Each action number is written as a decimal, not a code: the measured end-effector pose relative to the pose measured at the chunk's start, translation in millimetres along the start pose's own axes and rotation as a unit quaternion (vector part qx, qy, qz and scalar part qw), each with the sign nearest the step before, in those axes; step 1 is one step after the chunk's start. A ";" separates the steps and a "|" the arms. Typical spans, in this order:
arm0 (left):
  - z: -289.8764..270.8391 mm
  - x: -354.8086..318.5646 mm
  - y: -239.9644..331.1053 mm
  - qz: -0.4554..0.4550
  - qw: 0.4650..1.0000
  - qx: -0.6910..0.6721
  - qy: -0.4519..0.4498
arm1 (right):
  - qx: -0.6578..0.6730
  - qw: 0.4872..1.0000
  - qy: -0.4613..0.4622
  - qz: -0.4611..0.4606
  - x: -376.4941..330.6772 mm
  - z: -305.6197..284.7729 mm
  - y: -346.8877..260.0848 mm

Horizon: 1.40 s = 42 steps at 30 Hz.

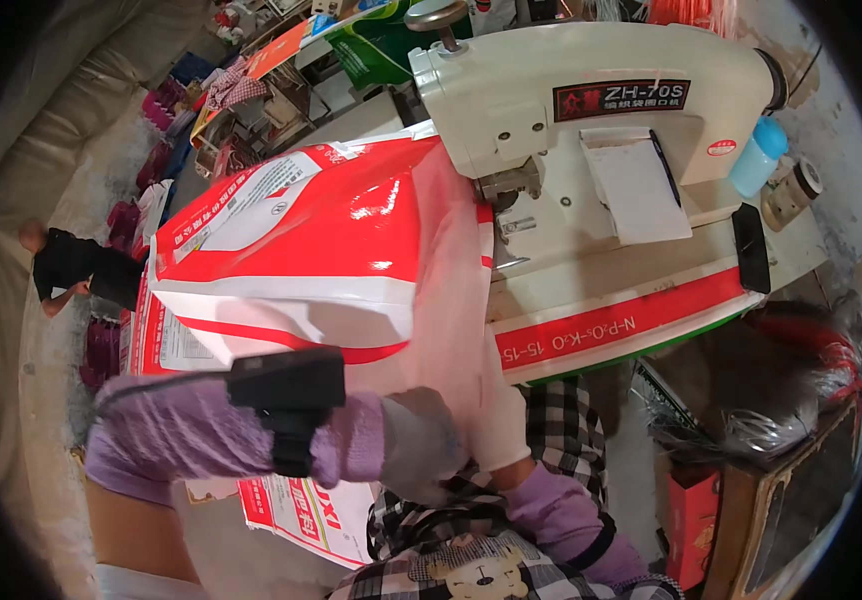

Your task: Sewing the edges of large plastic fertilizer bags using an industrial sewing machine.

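Note:
A large red and white woven sack (pixel 331 220) bulges up in front of me, its pale pink side (pixel 451 280) running along the head of a cream sewing machine (pixel 591 70). The sack's edge lies beside the machine's needle area (pixel 511 190). My left hand (pixel 421 440), in a grey glove, is low against the pink part of the sack and blurred, so its fingers do not show. Close to its right, my right hand (pixel 499 430), in a whitish glove, reaches up along the same sack edge. Its fingers blend into the pale material and cannot be made out.
A notepad (pixel 636 190) leans on the machine, with a black phone (pixel 750 248), a blue bottle (pixel 759 155) and a jar (pixel 793 195) to its right. Another sack (pixel 306 515) lies below my left arm. A person (pixel 81 265) in black stands at far left.

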<state>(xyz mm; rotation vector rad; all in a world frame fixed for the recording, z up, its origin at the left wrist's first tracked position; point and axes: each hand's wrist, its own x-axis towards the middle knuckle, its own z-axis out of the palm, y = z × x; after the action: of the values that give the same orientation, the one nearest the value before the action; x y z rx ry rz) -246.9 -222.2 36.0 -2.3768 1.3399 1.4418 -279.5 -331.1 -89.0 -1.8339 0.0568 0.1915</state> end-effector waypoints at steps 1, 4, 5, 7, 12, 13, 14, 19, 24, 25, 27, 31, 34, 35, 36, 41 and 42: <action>-12.9 -26.3 -5.3 0.021 0.997 0.066 -0.031 | -0.026 0.999 0.014 -0.045 -3.4 7.2 -2.5; -99.6 -21.2 -20.8 -0.011 0.949 0.247 -0.196 | -0.187 0.980 0.051 -0.044 30.9 -13.8 11.3; -114.8 -24.2 -20.6 -0.043 0.947 0.226 -0.223 | -0.268 0.961 0.038 -0.049 51.3 -20.9 3.8; -114.5 -25.4 -11.0 -0.049 0.962 0.179 -0.202 | -0.343 0.933 0.012 -0.110 101.6 -12.1 4.5; -49.1 27.7 -2.7 0.035 0.996 -0.040 -0.073 | -0.424 0.902 -0.072 0.031 174.4 22.5 16.4; -61.2 12.7 -16.8 0.016 0.992 -0.080 -0.094 | -0.419 0.904 -0.083 0.019 172.2 35.8 13.4; -94.6 -6.9 -30.6 -0.013 0.983 -0.120 -0.139 | -0.411 0.907 -0.085 0.016 164.7 35.3 10.5; -92.0 -41.5 -44.3 0.133 0.966 0.016 0.221 | -0.368 0.928 -0.051 0.036 149.7 -26.0 7.7; 19.4 16.2 49.5 0.094 0.988 0.076 0.096 | -0.348 0.933 -0.090 -0.011 56.2 2.2 -8.0; 1.9 0.2 35.1 0.080 0.991 0.073 0.075 | -0.358 0.920 -0.159 0.005 38.7 -6.1 -15.5; -52.3 -13.1 -6.0 0.061 0.989 0.133 0.024 | -0.369 0.924 -0.103 -0.005 26.5 -33.8 -13.4; -109.6 -68.9 -27.7 -0.031 0.963 0.266 0.022 | -0.411 0.908 -0.022 -0.075 91.9 -13.3 -12.3; 20.9 12.2 7.9 0.048 0.957 0.162 0.236 | -0.420 0.902 -0.019 -0.101 151.4 2.7 0.5; 55.6 55.1 45.6 -0.017 0.946 0.280 0.162 | -0.424 0.899 0.016 -0.104 161.1 -0.3 -6.1; 31.4 41.8 45.6 0.052 0.977 0.127 0.164 | -0.412 0.904 0.012 -0.114 167.1 10.1 -7.5; -62.3 -143.1 -115.9 -0.236 0.774 0.250 0.531 | -0.434 0.898 -0.054 -0.048 138.3 -7.8 14.6; -70.8 -192.8 -172.6 -0.318 0.711 0.324 0.537 | -0.404 0.913 -0.042 -0.041 122.4 -12.6 10.6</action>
<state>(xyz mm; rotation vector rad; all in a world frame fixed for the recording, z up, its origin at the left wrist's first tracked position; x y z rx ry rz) -114.0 -22.8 156.5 -2.6133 0.6492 -0.6501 -159.1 -338.6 -115.5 -2.6461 -0.1889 0.2585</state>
